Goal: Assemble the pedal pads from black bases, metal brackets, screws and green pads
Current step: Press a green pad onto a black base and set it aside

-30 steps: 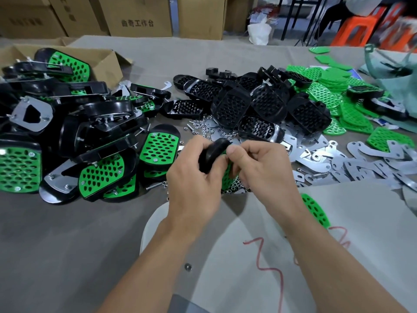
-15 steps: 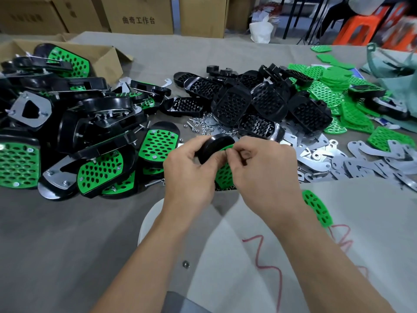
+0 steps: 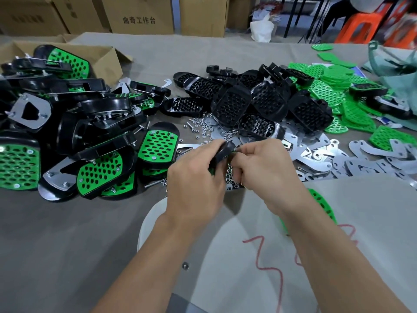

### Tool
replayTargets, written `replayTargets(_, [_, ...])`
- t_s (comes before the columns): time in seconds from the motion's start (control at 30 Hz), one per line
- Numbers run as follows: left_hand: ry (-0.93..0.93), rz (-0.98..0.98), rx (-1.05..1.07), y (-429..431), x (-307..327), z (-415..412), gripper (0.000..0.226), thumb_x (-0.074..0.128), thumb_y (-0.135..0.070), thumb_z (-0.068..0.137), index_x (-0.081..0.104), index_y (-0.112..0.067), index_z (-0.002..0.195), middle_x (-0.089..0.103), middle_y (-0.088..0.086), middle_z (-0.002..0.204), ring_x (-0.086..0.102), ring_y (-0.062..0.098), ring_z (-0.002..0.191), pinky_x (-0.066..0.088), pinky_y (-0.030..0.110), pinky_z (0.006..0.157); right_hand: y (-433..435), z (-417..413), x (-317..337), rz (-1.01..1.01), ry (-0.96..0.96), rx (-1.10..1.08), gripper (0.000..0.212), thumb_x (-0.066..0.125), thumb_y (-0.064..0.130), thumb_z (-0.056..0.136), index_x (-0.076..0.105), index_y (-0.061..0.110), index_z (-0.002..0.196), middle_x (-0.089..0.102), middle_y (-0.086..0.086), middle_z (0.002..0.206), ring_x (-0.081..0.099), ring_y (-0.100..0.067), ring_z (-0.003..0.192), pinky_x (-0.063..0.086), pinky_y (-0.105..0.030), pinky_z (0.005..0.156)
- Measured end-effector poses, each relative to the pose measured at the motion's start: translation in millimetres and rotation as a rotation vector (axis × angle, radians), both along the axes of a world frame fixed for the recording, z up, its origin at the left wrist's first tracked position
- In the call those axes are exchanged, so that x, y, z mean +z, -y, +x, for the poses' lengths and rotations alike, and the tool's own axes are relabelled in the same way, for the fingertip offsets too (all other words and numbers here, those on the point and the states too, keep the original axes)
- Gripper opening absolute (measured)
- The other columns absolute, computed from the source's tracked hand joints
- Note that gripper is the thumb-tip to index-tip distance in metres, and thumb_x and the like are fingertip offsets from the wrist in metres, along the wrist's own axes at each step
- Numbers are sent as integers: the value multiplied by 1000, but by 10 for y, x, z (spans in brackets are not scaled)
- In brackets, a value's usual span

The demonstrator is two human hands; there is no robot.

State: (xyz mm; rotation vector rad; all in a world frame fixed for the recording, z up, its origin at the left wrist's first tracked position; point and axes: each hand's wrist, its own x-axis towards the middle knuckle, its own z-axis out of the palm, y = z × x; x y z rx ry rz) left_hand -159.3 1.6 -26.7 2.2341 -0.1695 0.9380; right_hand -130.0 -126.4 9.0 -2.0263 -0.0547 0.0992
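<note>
**Workpiece.** 1 black base [image 3: 223, 152] is held above the table, just left of frame centre, tilted with its rounded end up. A sliver of green pad [image 3: 211, 170] shows at its lower edge; the rest of that face is hidden by the fingers.

**Hands.** The left hand [image 3: 194, 184] grips the base from the left, fingers curled round its back and thumb on top. The right hand [image 3: 268, 175] meets it from the right with fingers curled, thumb and forefinger pinching the upper end of the base. Whether a small part sits between those fingertips cannot be told.

**Directly below.** Loose nuts [image 3: 230, 175] lie on the table under the hands. More nuts and screws [image 3: 202, 127] are scattered just above them in the frame.

**Stock.**
- Bare black bases [image 3: 259, 102]: heaped at upper centre.
- Metal brackets [image 3: 372, 159]: spread flat at centre right.
- Loose green pads [image 3: 334, 86]: piled at upper right.
- 1 single green pad [image 3: 320, 204]: partly under the right forearm.

**Assembled units.** Finished pedal pads [image 3: 97, 141] are stacked at the left of the frame, spilling from an open cardboard box [image 3: 106, 57] at upper left.

**Surface.** The grey table [image 3: 56, 233] carries a white sheet [image 3: 372, 222] at lower right, marked with a red scribble [image 3: 270, 267]. 1 lone nut [image 3: 185, 265] lies near the sheet's left edge.

**Background.** Cardboard cartons [image 3: 140, 16] and orange stools [image 3: 361, 23] stand along the top of the frame.
</note>
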Motion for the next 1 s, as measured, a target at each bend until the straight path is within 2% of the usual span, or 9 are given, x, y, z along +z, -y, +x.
replayTargets(0.13, [10, 21, 59, 18, -33, 18, 15, 69, -15, 89, 70, -19, 104, 71, -2, 83, 61, 22, 76, 47, 40, 67, -26, 25, 49, -104, 11, -6, 34, 57, 9, 80, 45, 9, 49, 42, -3, 46, 34, -22, 48, 28, -31, 50])
replayTargets(0.27, [-79, -39, 19, -15, 3, 25, 10, 66, -18, 90, 68, -24, 98, 57, -9, 73, 47, 18, 68, 46, 40, 63, -123, -56, 51, -726, 586, 2, 29, 54, 9, 80, 40, 19, 58, 54, -10, 55, 50, -34, 59, 29, -35, 60])
replayTargets(0.33, [-100, -82, 25, -36, 17, 15, 14, 65, -22, 91, 69, -28, 103, 59, -10, 74, 50, 18, 68, 47, 39, 64, -198, -139, 47, -750, 705, -28, 22, 57, 6, 70, 48, 18, 54, 54, -11, 50, 51, -31, 55, 35, -34, 61])
replayTargets(0.5, [45, 20, 11, -119, 106, -31, 27, 66, -9, 92, 73, -12, 118, 75, 0, 101, 64, 21, 89, 49, 29, 82, -133, -15, 268, 136, -135, 24, 23, 60, 3, 74, 63, 6, 51, 56, -8, 45, 43, -19, 44, 33, -29, 52])
replayTargets(0.57, [79, 30, -33, -167, 203, -30, 28, 64, -9, 92, 72, -9, 119, 74, 1, 106, 64, 19, 93, 47, 24, 87, -90, -27, 361, 336, -265, 58, 20, 59, -3, 75, 60, 2, 56, 45, -10, 45, 35, -19, 43, 24, -32, 53])
replayTargets(0.63, [-28, 8, -75, -170, 337, -59, 29, 65, -15, 91, 73, -18, 119, 73, -5, 101, 62, 16, 88, 48, 25, 83, -48, -68, 408, 275, -208, 62, 20, 59, 2, 77, 57, 0, 57, 41, -7, 44, 32, -18, 44, 23, -28, 48])
replayTargets(0.8, [-312, -38, -114, -116, 575, -195, 19, 68, -19, 85, 72, -29, 100, 74, -6, 86, 65, 26, 82, 52, 42, 72, -142, -490, 356, -790, 559, -86, 23, 53, 5, 70, 47, 18, 51, 46, -7, 47, 37, -28, 51, 29, -30, 55])
replayTargets(0.9, [-319, 142, -65, -92, 604, -317, 14, 62, -25, 82, 70, -25, 93, 70, -4, 80, 62, 27, 80, 50, 42, 67, -201, -677, 324, -837, 597, 15, 18, 44, 5, 64, 54, 13, 51, 53, -9, 47, 50, -28, 53, 42, -34, 63])
replayTargets(1.0, [-37, 209, -54, -65, 527, -490, 23, 69, -9, 85, 74, -14, 107, 75, -2, 98, 66, 27, 88, 53, 39, 71, -20, -591, 484, -180, -31, 52, 27, 54, 2, 76, 62, 5, 50, 58, -19, 50, 45, -26, 48, 36, -32, 53])
